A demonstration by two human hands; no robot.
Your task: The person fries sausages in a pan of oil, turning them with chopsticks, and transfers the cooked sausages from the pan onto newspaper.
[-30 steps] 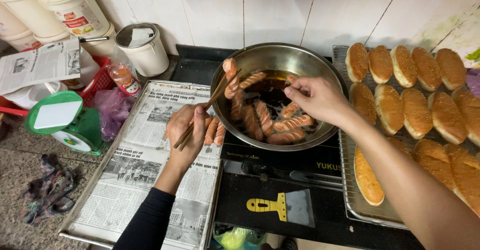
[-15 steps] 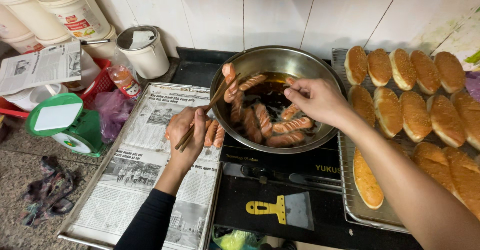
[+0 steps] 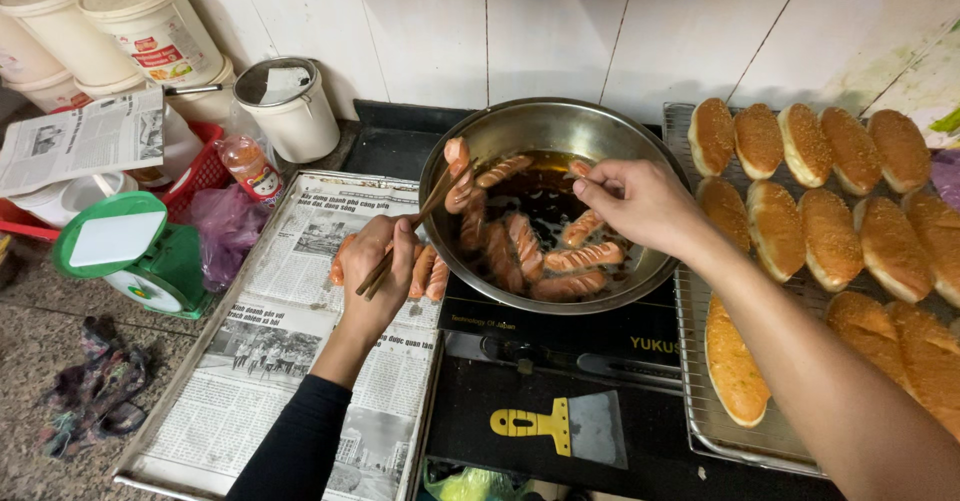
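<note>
Your left hand [image 3: 378, 261] pinches chopsticks [image 3: 405, 233], tips now lifting a sausage [image 3: 458, 173] against the pan [image 3: 545, 126] rim, slightly higher than before. Your right hand [image 3: 640, 201], fingers pressed together, has shifted little and hovers over the oil, apparently empty. Drained sausages [image 3: 428, 273] lie just beside your left grip.

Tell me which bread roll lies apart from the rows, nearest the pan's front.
The long roll lying lengthwise at the rack's near-left corner, under the right forearm; the others sit in rows behind it.

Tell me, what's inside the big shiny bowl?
The metal bowl holds sausages lying in dark oil. The right hand covers some of it, so anything beneath that hand cannot be seen.
</note>
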